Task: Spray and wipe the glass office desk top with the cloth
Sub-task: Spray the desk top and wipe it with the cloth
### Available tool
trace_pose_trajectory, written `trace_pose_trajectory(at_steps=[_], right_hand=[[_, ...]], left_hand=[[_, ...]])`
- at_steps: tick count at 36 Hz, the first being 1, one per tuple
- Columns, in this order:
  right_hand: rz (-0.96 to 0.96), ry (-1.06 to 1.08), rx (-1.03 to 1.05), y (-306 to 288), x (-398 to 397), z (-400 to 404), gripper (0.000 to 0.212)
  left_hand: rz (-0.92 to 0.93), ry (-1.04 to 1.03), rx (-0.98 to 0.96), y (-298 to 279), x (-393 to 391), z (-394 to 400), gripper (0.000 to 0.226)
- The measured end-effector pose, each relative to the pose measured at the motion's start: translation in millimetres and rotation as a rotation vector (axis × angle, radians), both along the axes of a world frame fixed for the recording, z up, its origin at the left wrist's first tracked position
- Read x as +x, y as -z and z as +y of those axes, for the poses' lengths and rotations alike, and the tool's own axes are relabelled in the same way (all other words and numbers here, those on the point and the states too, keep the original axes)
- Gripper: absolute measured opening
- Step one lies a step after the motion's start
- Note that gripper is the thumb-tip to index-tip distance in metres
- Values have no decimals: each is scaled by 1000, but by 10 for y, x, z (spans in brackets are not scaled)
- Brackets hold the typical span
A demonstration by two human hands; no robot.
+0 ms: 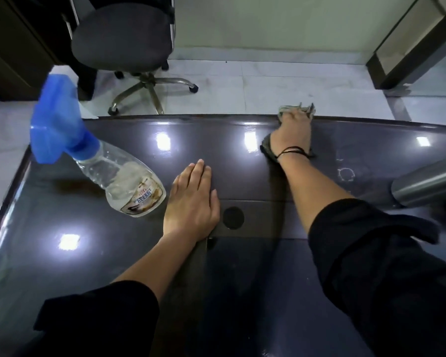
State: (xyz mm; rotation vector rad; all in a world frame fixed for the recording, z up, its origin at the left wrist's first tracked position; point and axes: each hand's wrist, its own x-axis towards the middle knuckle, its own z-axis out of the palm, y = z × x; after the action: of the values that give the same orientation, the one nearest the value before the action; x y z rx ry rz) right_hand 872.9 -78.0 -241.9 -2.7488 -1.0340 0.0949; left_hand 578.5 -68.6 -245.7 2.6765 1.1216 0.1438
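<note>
The dark glass desk top (93,253) fills the lower view and reflects ceiling lights. My right hand (292,132) reaches to the far edge and presses a dark cloth (267,148) flat on the glass; the cloth's pale fringe (285,109) pokes out past my fingers. My left hand (191,202) lies flat on the glass near the middle, fingers together, holding nothing. A clear spray bottle (119,181) with a blue trigger head (54,117) stands on the desk just left of that hand.
A metal cylinder (428,184) sits at the desk's right side. Pale ring marks (345,173) show on the glass near it. A round dark grommet (233,217) lies under the glass. Beyond the far edge stands a black office chair (121,34) on a tiled floor.
</note>
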Motion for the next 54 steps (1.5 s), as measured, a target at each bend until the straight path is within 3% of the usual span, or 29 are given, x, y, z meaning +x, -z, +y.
trace_pose_trajectory(at_steps=[2, 5, 9, 13, 17, 20, 24, 29, 32, 34, 37, 40, 43, 48, 50, 54], right_hand=[[27, -174, 27, 36, -324, 337, 56], [136, -627, 69, -76, -1058, 829, 61], [281, -781, 3, -251, -1254, 868, 65], [210, -607, 293, 3, -435, 347, 69], [94, -179, 131, -200, 375, -523, 63], [61, 38, 14, -203, 500, -713, 57], [-32, -6, 10, -117, 52, -331, 59], [-5, -520, 70, -73, -1046, -155, 62], [18, -637, 78, -107, -1102, -632, 65], [-24, -511, 104, -138, -745, -1027, 63], [-95, -128, 85, -188, 55, -1598, 70], [-27, 119, 6, -166, 422, -1754, 79], [19, 124, 76, -164, 58, -1578, 73], [8, -272, 101, -72, -1158, -1866, 73], [-7, -223, 69, -91, -1031, -2055, 75], [-110, 85, 23, -126, -64, -2060, 63]], left_hand=[[-5, -4, -2, -11, 7, -6, 62], [-14, 1, -9, -22, -5, 4, 62], [-18, 3, -19, -52, -9, -6, 61], [6, -4, -12, -66, -1, -21, 61], [11, 4, -10, -80, -10, -24, 61], [19, 1, -15, -71, -7, -12, 61], [23, 3, -18, -100, 1, -31, 61], [24, 0, -3, -84, 15, -29, 63], [31, 6, -4, -70, 16, -24, 63], [35, 8, -7, -69, 12, -24, 62], [27, 9, 4, -69, 17, -27, 61], [17, 8, 10, -56, 20, -13, 62], [27, 12, 3, -65, 14, -24, 62], [26, 9, 9, -88, 22, -29, 63], [36, 8, 10, -85, 25, -26, 63], [37, 9, 15, -78, 21, -35, 62]])
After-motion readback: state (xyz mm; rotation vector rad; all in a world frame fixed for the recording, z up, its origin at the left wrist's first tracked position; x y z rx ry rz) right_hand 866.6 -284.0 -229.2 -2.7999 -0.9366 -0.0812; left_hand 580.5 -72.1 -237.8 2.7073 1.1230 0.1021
